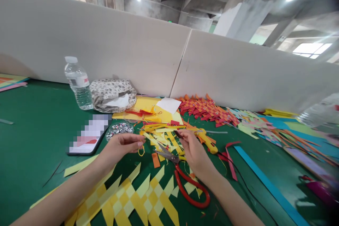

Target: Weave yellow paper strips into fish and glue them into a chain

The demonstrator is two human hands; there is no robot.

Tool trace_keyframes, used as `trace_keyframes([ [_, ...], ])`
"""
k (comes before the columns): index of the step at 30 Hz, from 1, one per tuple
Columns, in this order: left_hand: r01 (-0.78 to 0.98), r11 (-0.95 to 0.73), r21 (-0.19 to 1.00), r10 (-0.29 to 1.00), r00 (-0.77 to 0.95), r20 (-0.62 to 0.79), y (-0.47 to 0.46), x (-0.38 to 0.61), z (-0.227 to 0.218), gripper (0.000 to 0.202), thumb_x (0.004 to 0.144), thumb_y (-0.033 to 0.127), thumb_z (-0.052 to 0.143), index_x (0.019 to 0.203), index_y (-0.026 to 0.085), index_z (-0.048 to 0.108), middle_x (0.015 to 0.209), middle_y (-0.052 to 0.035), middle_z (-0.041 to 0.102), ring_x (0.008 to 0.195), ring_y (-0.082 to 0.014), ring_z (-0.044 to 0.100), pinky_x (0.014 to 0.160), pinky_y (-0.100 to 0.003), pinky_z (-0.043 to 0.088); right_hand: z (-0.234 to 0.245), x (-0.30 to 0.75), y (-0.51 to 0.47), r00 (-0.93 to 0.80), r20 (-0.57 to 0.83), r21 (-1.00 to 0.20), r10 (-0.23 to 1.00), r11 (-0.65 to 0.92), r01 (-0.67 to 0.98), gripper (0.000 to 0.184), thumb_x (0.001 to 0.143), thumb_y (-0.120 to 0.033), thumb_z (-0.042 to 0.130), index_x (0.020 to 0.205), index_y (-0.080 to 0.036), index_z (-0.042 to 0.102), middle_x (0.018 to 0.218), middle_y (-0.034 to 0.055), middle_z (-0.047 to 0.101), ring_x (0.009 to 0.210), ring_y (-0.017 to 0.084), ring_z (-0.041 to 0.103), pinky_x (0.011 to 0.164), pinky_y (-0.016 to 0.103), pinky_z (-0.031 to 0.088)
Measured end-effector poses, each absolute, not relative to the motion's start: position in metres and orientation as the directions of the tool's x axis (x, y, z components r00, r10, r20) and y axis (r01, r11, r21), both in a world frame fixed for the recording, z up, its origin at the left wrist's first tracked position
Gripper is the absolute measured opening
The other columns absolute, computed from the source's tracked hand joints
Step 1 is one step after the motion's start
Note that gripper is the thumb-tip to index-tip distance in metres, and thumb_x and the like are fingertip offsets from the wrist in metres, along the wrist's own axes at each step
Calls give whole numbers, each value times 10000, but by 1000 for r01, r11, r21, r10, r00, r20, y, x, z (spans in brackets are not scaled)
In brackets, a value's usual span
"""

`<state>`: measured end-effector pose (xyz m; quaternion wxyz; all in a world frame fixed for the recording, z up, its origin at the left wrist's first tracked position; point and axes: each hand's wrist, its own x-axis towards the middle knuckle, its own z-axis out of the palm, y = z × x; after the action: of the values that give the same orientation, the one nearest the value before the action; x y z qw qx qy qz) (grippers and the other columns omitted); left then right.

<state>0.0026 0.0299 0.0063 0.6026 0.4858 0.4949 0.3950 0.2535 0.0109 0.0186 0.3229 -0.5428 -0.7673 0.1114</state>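
My left hand (123, 144) pinches a thin yellow cord (141, 152), whose small loop hangs below the fingertips. To its right, my right hand (194, 152) is closed around a small dark thing (178, 134) that I cannot make out. Red-handled scissors (173, 158) lie partly open between and below the hands. Yellow paper scraps (169, 141) are heaped just beyond them. Nearer to me rests a woven strip mat (129, 199) in two yellows, partly covered by my left forearm. Just past my right hand lies a yellow glue gun (208, 142) with a black cord.
At the left are a phone (90, 137), a dish of googly eyes (119, 129), a water bottle (79, 86) and a patterned cloth bag (112, 95). Red-orange woven fish (206, 109) lie by the white partition (148, 53). A blue strip (267, 183) and paper strips are at the right.
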Motion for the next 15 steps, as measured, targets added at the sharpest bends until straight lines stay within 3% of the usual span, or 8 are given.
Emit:
trace_keyframes([
  [2,16,211,977,957,200,-210,29,4,5,276,604,328,758,841,190,718,902,-58,731,805,-182,654,779,-328,506,18,237,5,-195,254,-667,947,317,674,220,947,-284,271,1025,-191,454,914,65,611,841,164,595,755,305,488],
  [4,20,218,976,951,220,-217,27,5,3,282,601,330,761,842,190,720,859,-52,734,782,-174,652,764,-313,503,17,225,-1,-207,218,-697,954,300,651,252,950,-310,267,1062,-199,464,921,55,613,832,157,594,743,290,492],
  [9,39,224,974,938,264,-226,23,6,-5,236,623,369,747,792,206,721,773,-22,728,706,-143,640,700,-271,497,5,225,-5,-286,274,-593,918,396,701,330,942,-270,292,1224,-208,453,1160,87,558,1089,180,520,927,328,439],
  [15,73,208,975,945,244,-219,21,6,-8,220,635,370,735,796,222,720,786,-21,725,714,-152,641,712,-290,503,-1,235,-2,-333,299,-479,894,443,758,314,931,-239,295,1122,-179,536,1080,101,622,1013,196,579,852,325,488],
])
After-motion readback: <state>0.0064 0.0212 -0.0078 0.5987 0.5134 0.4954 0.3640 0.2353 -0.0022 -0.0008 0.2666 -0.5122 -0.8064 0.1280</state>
